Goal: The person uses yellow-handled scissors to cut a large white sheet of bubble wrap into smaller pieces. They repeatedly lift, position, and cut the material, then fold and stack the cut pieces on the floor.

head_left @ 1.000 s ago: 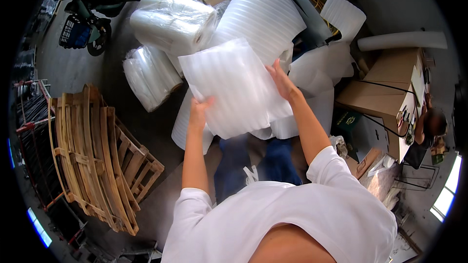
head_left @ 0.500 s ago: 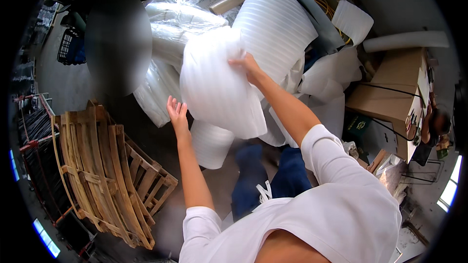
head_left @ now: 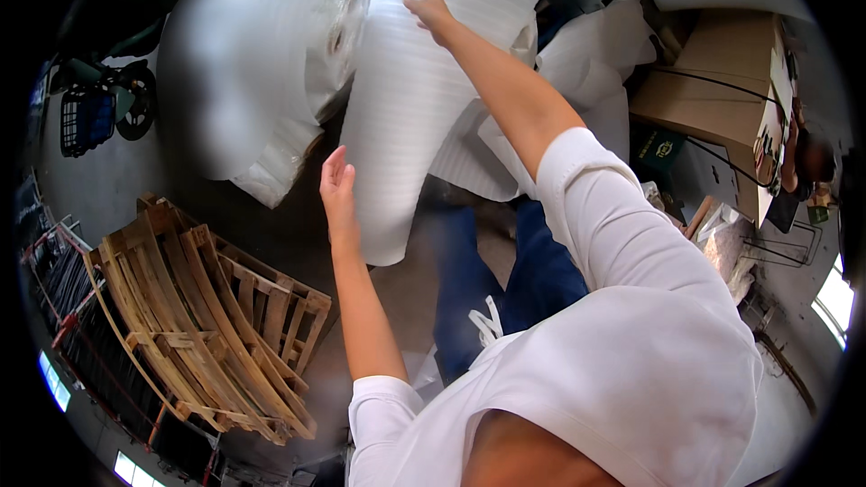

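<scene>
A long, ridged white foam sheet (head_left: 397, 117) hangs down in the middle, its lower end near my legs. Over its upper part is my right hand (head_left: 430, 14), fingers apart and holding nothing; I cannot tell whether it touches the sheet. My left hand (head_left: 339, 191) is beside the sheet's left edge, palm turned inward, with open fingers and nothing in them. To the upper left, a loose bundle of white foam (head_left: 275, 45) lies over rolls wrapped in clear plastic (head_left: 341, 32). A blurred patch hides part of that bundle.
Wooden pallets (head_left: 207, 316) lean at the lower left. A large cardboard box (head_left: 708, 77) and crumpled foam sheets (head_left: 595, 63) are on the right. A dark basket (head_left: 86, 122) stands at the far left. Another person (head_left: 807, 162) is at the right edge.
My right hand has let go of the white foam bundle, which has moved to the upper left. That uncovers the long sheet. My right hand has reached farther forward, and the view has shifted.
</scene>
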Demonstrator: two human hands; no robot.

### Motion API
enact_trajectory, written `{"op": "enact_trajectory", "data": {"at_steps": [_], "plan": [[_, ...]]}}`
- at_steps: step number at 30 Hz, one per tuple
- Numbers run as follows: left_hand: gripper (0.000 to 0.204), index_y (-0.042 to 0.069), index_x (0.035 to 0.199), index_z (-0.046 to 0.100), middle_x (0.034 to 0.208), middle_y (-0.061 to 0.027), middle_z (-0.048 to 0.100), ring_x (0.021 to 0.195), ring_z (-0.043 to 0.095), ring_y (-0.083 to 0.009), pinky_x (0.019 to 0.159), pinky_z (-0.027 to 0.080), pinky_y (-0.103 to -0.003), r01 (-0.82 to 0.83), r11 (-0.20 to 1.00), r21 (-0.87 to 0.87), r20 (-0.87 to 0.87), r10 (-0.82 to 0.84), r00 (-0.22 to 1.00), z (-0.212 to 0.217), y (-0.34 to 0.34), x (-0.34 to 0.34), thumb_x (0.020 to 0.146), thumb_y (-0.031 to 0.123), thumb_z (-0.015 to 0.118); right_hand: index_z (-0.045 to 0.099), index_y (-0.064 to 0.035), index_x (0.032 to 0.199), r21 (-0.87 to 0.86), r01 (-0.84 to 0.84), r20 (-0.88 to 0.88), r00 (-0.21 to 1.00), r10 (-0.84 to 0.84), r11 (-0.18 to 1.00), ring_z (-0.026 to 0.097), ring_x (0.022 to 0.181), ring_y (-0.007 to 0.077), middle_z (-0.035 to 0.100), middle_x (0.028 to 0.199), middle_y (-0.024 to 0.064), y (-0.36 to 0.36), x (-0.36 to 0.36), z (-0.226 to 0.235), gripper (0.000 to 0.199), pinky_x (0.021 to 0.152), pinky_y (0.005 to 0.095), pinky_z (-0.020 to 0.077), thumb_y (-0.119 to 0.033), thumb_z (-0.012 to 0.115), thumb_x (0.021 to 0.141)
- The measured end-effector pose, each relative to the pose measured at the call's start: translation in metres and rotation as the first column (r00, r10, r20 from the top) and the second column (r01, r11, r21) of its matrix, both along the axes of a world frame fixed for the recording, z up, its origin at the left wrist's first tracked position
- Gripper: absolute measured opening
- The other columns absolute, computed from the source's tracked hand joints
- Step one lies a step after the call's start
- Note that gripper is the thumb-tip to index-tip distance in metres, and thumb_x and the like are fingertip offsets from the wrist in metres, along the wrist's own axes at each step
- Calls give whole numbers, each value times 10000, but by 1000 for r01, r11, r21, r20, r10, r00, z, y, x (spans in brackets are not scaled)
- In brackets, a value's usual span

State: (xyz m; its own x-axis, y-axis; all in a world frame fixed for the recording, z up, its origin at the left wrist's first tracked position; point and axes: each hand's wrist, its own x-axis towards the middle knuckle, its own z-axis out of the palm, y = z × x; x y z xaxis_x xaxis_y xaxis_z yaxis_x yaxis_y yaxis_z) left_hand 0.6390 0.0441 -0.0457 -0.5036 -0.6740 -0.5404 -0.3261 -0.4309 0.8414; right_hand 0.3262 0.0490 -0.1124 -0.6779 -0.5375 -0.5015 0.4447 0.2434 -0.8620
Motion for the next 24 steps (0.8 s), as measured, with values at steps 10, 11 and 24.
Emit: {"op": "enact_trajectory", "data": {"at_steps": [10,11,24], "plan": [[274,98,1090,513,1085,-42,532,954,509,-135,805,360,-283,351,873,339,187,-428,884,-90,168,-68,832,155,443,533,-83,768,814,-147,398,846,-355,563,537,524,157,546,636,47,500,76,-160,116,525,355,420,-197,546,751],[269,97,1086,516,1077,-40,535,950,511,-133,801,361,-281,381,857,348,189,-462,867,-96,186,-77,834,152,439,532,-85,759,816,-157,405,842,-356,557,533,518,152,544,635,44,523,79,-163,110,523,350,418,-194,544,749],[251,45,1056,521,996,-47,569,871,543,-113,741,369,-203,528,717,455,101,-631,769,-171,395,-87,858,190,464,591,-29,757,624,-320,-218,805,552,713,529,920,335,541,984,208,456,53,-323,158,730,420,442,-82,487,650]]}}
